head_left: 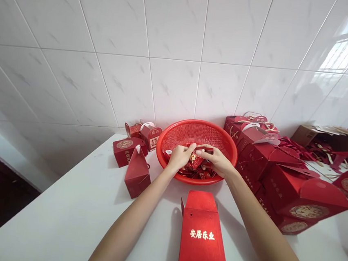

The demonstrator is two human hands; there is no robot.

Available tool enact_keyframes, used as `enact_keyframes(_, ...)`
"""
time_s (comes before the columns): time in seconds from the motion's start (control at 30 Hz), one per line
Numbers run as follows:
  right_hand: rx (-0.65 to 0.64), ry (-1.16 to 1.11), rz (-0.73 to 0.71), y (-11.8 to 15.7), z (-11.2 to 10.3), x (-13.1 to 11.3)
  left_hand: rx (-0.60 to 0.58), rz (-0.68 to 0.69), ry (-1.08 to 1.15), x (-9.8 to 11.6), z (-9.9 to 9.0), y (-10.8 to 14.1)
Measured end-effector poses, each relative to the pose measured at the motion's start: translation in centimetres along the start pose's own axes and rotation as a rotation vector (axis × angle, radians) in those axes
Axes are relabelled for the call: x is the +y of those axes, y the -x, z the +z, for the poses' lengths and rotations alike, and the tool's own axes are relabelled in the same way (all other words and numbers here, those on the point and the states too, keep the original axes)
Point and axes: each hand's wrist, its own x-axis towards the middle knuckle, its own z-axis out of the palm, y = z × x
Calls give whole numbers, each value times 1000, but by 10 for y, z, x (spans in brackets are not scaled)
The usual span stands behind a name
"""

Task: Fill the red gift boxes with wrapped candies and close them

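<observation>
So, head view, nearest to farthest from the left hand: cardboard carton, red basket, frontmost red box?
1. Red basket: directly beneath the left hand.
2. Frontmost red box: toward the camera.
3. Cardboard carton: far right.

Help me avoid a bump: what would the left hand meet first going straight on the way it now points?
The left hand would likely meet the right hand first, though depth near the red packet is unclear.

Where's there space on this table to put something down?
The biggest bare patch of table is between its left edge and the left arm, in front of the small boxes. A strip lies between that arm and the front box. It's crowded right of the basin, with stacked boxes.
</observation>
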Motion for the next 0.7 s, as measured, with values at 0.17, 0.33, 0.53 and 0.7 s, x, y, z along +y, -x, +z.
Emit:
enact_keyframes(0.17, 105, -30, -44, -1, 0, 0, 47, -62, 143, 2, -1, -5)
enact_keyframes(0.33, 404, -163, -121, -7, -4, 2, -141, -61, 5, 2, 3, -7)
enact_keyframes(0.53, 431, -184, -142, -9, -4, 4, -281, 15, -365, 4, 10, 19)
enact_keyframes(0.7, 432, -183, -121, -11, -6, 12, -281, 68, -628, 9, 15, 36)
